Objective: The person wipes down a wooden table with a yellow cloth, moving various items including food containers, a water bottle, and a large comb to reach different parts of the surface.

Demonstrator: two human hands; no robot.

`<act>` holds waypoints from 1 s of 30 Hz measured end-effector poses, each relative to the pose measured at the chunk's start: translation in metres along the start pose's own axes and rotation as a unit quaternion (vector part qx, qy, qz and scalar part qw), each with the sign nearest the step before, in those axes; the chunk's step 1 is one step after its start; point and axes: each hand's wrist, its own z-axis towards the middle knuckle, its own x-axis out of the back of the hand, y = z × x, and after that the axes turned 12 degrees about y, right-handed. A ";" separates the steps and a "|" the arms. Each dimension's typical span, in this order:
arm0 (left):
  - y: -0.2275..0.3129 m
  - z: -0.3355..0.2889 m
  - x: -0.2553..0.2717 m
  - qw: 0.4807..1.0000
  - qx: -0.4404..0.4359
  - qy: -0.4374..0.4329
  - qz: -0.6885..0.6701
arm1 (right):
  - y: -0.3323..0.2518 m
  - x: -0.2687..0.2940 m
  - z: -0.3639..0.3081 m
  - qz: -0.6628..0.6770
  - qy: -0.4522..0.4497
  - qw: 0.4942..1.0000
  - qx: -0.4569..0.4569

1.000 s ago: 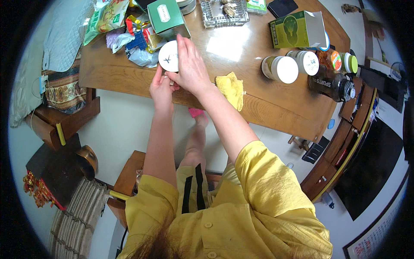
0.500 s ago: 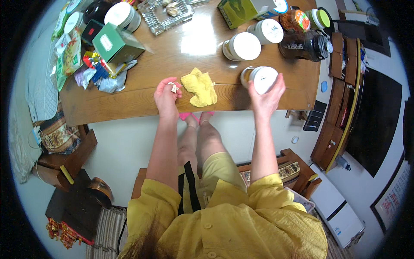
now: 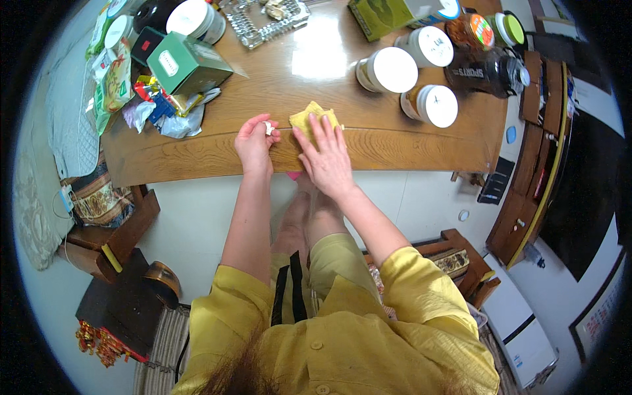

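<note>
My left hand point(image 3: 253, 148) is closed in a pinch on a small crumpled white scrap point(image 3: 269, 128), perhaps tissue, just above the table's near edge. To its right, my right hand point(image 3: 326, 161) lies with stretched fingers on a yellow cloth point(image 3: 303, 120), covering part of it. The cloth rests bunched on the brown wooden table point(image 3: 395, 148). Further right, a clear jar with a white lid point(image 3: 440, 106) is on the table, apart from both hands.
Two more white-lidded jars point(image 3: 392, 70) point(image 3: 431, 46) and a dark bottle point(image 3: 487, 74) stand at the right. A green box point(image 3: 184, 62) and crumpled wrappers point(image 3: 172, 113) sit at the left. A clear glass tray point(image 3: 263, 23) is at the back.
My right hand has let go of the white-lidded jar, moved left and come down on the yellow cloth. The jar now sits further right. My left hand still pinches the white scrap.
</note>
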 end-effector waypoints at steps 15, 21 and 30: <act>0.001 0.008 0.074 0.997 0.011 0.068 -0.027 | 0.013 -0.089 0.155 -0.080 0.144 0.985 -0.048; 0.015 0.004 0.089 0.989 0.008 0.132 -0.059 | -0.042 -0.068 0.080 0.180 -0.086 0.948 0.248; 0.023 0.005 0.097 0.973 0.027 0.178 -0.144 | -0.012 -0.083 0.121 -0.002 0.072 0.997 0.006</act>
